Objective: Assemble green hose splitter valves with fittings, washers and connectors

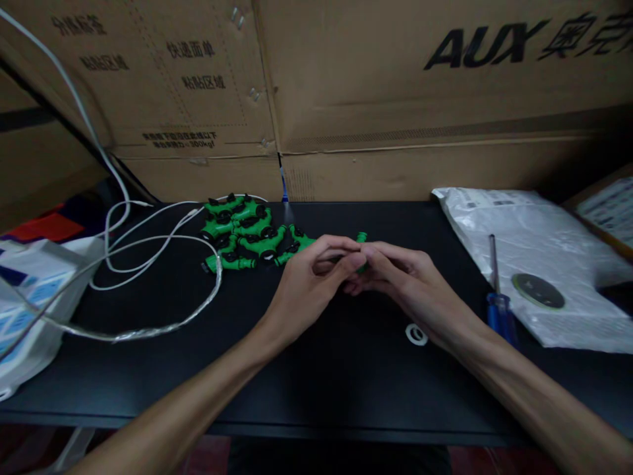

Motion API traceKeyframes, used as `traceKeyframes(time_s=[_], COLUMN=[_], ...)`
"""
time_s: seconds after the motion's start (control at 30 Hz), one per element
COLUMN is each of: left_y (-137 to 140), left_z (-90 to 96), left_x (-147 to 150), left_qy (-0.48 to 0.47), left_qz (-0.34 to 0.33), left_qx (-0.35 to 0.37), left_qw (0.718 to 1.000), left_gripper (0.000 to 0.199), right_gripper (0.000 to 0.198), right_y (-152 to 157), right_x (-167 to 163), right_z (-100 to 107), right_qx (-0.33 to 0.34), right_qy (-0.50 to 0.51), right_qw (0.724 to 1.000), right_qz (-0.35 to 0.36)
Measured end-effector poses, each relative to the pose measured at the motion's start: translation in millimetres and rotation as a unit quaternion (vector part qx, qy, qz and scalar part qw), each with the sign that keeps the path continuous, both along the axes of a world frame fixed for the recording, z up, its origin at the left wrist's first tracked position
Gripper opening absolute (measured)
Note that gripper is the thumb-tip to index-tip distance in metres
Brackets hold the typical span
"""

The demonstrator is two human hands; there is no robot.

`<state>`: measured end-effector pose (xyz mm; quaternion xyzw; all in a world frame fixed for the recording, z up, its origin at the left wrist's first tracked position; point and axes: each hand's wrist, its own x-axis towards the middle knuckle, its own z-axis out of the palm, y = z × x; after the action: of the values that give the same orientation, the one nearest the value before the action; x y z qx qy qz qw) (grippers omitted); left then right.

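My left hand (316, 274) and my right hand (398, 274) meet above the middle of the black table, fingers closed and thumbs almost touching. Between them is a green hose connector (362, 236); one ridged end pokes up behind the fingers, while most of its body is hidden. Left of my hands lies a pile of green Y-shaped hose connectors (252, 227) with black valve parts. White ring washers (416, 334) rest on the table just below my right wrist.
A screwdriver (500, 310) with a blue handle leans by a white plastic mailer (534, 231), on which a dark round disc (538, 291) lies. White cables (163, 330) loop at left near a white box (37, 316). Large cardboard boxes (370, 99) wall off the back.
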<state>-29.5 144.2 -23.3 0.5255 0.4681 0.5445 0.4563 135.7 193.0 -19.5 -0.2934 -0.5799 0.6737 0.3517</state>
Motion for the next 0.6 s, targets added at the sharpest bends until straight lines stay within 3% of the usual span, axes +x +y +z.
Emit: traceKeyframes(time_s=[0.13, 0.2, 0.27, 0.33, 0.5, 0.6], left_y=[1.0, 1.8, 3.3, 5.2, 7.8, 4.3], left_z=[0.9, 2.2, 3.8, 4.4, 0.4, -0.5], left_x=[-4.5, -5.5, -5.3, -4.2, -2.0, -1.7], left_qy=[0.133, 0.144, 0.111, 0.060, 0.012, 0.092], left_qz=[0.016, 0.034, 0.048, 0.055, 0.000, 0.032], left_qx=[0.040, 0.064, 0.094, 0.112, 0.082, 0.080], left_qw=[0.990, 0.987, 0.988, 0.990, 0.997, 0.992], left_gripper=[0.026, 0.021, 0.019, 0.018, 0.019, 0.035], right_gripper=[0.039, 0.056, 0.070, 0.071, 0.041, 0.031], right_y=[4.3, 10.2, 17.0, 22.1, 23.5, 28.8], right_x=[1.9, 4.4, 8.5, 13.0, 18.8, 21.0], right_z=[2.6, 2.9, 3.7, 5.6, 9.6, 6.1], right_qx=[0.008, 0.030, 0.064, 0.073, -0.002, 0.007], right_qy=[-0.020, -0.046, -0.066, -0.065, -0.035, -0.039], right_qw=[1.000, 0.992, 0.967, 0.951, 0.993, 0.988], right_qz=[-0.022, -0.110, -0.237, -0.292, -0.110, -0.151])
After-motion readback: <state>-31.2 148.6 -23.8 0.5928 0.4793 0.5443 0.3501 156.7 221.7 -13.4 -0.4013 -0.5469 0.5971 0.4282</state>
